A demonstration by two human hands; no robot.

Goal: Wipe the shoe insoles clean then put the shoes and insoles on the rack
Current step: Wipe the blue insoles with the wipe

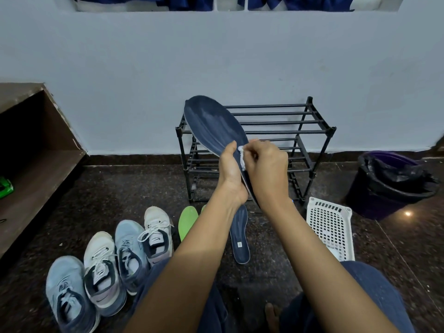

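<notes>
My left hand (231,173) grips a dark blue insole (213,124) near its heel and holds it up, toe pointing up and left. My right hand (266,170) pinches a small white wipe (241,158) against the insole's right edge. Behind them stands a black tube shoe rack (288,131) with bare shelves. On the floor lie a second dark blue insole (240,236) and a green insole (188,221), partly hidden by my left arm. Several sneakers sit in a row at lower left: two light blue (66,292) (129,251) and two white (102,267) (157,233).
A white perforated basket (330,224) stands on the floor at right. A bin with a black liner (389,181) is behind it. A brown wooden shelf (36,145) fills the left side. My knees in dark trousers (374,292) are at the bottom.
</notes>
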